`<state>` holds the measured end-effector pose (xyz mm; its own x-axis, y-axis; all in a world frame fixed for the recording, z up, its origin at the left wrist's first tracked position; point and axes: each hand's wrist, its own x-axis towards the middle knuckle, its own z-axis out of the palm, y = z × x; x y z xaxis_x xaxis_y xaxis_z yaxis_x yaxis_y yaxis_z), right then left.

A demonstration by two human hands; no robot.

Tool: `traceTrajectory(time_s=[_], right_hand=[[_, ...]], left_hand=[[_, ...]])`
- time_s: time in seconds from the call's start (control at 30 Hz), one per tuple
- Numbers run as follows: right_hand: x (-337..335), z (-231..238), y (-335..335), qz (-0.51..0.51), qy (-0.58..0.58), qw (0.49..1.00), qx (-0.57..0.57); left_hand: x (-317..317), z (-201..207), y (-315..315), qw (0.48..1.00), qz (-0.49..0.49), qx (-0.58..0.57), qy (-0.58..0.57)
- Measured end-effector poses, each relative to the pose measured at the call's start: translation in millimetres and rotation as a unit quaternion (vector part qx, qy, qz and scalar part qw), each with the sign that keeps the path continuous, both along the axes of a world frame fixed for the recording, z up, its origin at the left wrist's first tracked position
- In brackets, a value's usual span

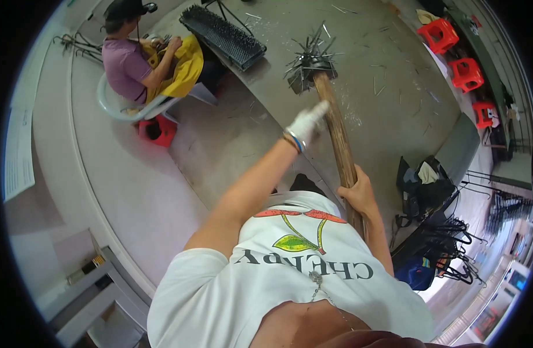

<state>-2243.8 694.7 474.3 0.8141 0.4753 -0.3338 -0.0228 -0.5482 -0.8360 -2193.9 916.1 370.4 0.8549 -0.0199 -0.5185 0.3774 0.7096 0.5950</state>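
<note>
Head view: right hand [359, 191] gripped closed around a long wooden handle [336, 130] low down. Left hand [306, 124], in a white glove, rests against the handle higher up; closure cannot be told. Handle ends in a spiked metal head [309, 61] on the grey floor [231, 145]. Seated person [130, 58] holds yellow cloth [185, 66].

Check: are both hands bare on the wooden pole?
No: the left hand wears a white glove against the wooden pole; only the right hand grips it bare.

Seated person [130, 61]: sat upper left, holding yellow cloth [182, 66].
Stools [439, 35]: red, stood upper right.
Spiked board [223, 36]: lay on the floor.
Hangers [452, 255]: black, piled at right.
</note>
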Motion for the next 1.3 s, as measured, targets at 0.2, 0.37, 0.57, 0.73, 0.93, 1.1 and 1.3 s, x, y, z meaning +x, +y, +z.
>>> traceTrajectory(time_s=[0.2,0.37,0.57,0.73,0.93,1.1,1.3], right_hand=[[-17,5,22,-0.073,-0.009,0.997,-0.03],[4,-12,34,-0.101,-0.052,0.993,0.004],[72,4,49,-0.064,-0.021,0.992,-0.107],[115,8,66,-0.026,0.013,0.987,-0.157],[154,11,101,0.011,0.025,0.966,-0.258],[178,12,140,0.007,0.041,0.959,-0.28],[183,0,174,-0.056,0.089,0.953,-0.284]], left_hand=[[81,18,64,0.993,-0.029,-0.06,-0.098],[126,0,89,0.97,-0.035,-0.063,-0.234],[193,-27,137,0.976,0.066,-0.104,-0.182],[221,-34,180,0.994,0.016,-0.045,-0.099],[280,-45,229,0.994,-0.104,-0.018,0.02],[325,-52,240,0.983,-0.157,0.072,0.053],[366,-92,255,0.967,-0.057,0.216,0.119]])
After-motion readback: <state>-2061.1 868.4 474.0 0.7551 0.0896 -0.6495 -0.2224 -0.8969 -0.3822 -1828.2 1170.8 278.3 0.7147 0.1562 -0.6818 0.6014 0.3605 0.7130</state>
